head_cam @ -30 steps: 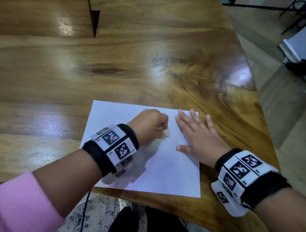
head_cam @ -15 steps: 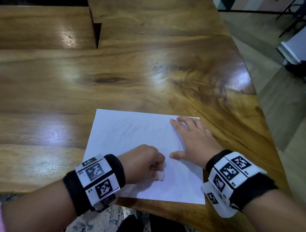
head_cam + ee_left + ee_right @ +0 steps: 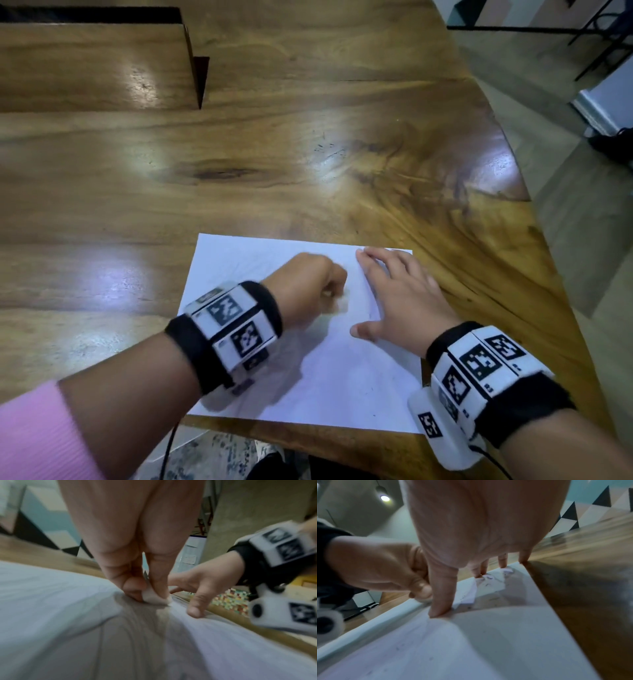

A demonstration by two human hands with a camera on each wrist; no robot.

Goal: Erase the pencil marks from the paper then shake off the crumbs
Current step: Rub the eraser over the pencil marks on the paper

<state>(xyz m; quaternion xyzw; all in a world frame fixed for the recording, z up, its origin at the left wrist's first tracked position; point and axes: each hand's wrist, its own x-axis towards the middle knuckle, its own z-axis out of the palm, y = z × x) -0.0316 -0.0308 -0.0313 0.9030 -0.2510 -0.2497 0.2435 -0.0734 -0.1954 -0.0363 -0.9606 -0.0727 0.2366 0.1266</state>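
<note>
- We're pinching the eraser (image 3: 155,597) in our left hand (image 3: 310,287), rubbing mid-paper (image 3: 342,387).
- Right hand (image 3: 404,301) is lying spread flat, pinning the sheet's right edge.
- Paper's already wrinkling; pushing harder is probably risking a tear.

Eraser (image 3: 154,597) between fingers (image 3: 159,574) on paper (image 3: 51,601)

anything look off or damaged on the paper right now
Yes. The paper is rumpled: a raised wrinkle runs beside the eraser that the left hand pinches, toward the thumb of the right hand pressing the sheet flat. Small dark specks lie scattered on it. No tear shows.
</note>
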